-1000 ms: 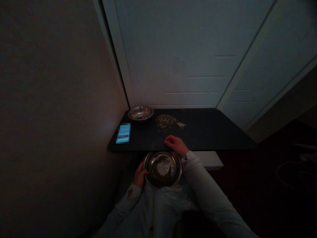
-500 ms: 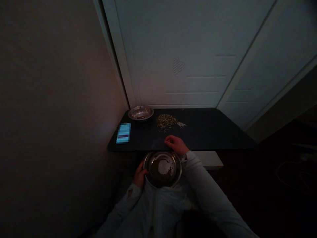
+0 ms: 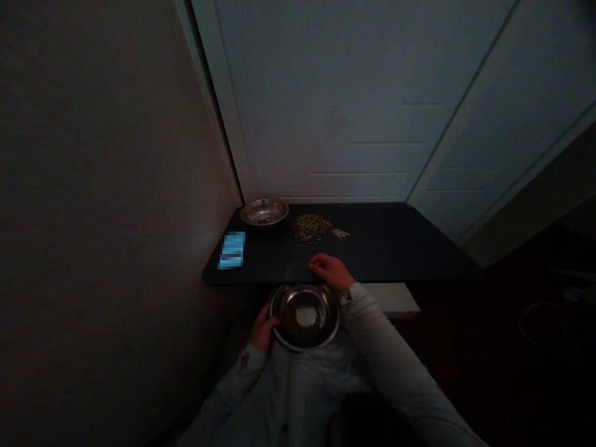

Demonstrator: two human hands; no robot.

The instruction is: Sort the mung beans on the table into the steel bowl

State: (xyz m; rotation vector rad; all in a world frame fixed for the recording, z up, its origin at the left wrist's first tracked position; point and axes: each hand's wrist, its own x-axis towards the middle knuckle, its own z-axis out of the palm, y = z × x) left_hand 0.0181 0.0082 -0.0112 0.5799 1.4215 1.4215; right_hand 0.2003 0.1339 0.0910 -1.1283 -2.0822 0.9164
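Note:
My left hand grips the left rim of a shiny metal bowl, held against my body below the table's front edge. Inside the bowl lie small greenish-brown bits, too dim to name. My right hand is over the table's front edge, just beyond the bowl, its fingertips pinched together. What they hold, if anything, cannot be made out. Left of these fingertips a faint clear patch shows on the tabletop. Farther back is a pile of small greenish-tan grains, with pale thin slivers at its right.
A second metal bowl stands at the back left of the dark table. In front of it lies a lit, blurred-out phone-like screen. A white box-like thing shows below the front edge. A white panelled door rises behind.
The bowl in my left hand has tilted slightly, its near rim a little higher in view. My right hand stays almost where it was. The picture is dimmer.

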